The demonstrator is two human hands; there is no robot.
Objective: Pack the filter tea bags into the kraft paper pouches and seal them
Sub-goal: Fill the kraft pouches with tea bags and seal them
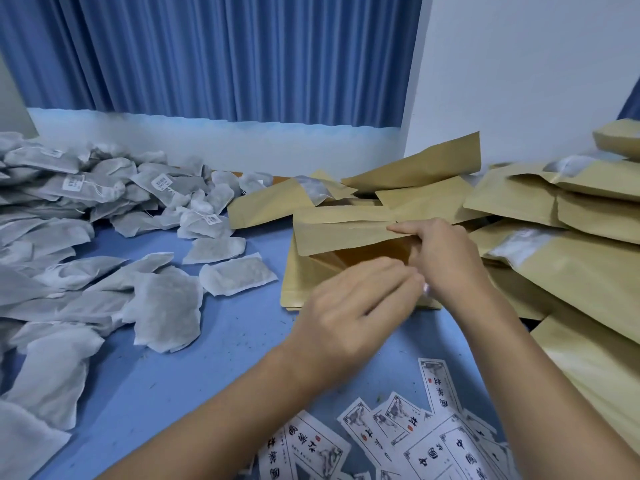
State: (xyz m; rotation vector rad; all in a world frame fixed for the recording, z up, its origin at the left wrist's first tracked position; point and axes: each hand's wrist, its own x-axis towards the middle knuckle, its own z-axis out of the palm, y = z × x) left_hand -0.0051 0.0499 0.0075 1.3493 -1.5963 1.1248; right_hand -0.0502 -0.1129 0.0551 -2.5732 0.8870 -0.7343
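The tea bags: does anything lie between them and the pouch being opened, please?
Nothing visible does: only bare table separates the nearest tea bag from the pouch, whose upper lip the right hand pinches, with the left hand at its mouth.

A pleated blue fabric curtain (207, 57) hangs across the back, its hem ending above a pale white ledge (225, 140). To its right stands a plain white wall (519, 64), and a sliver of a second blue curtain (632, 102) shows at the right edge. A smooth blue tabletop (225, 341) is sprinkled with tiny dark specks (239, 337). At the near edge lie overlapping white rectangular paper labels (440, 445), printed with black Chinese characters, small red seals and grey ink pictures inside thin black borders.
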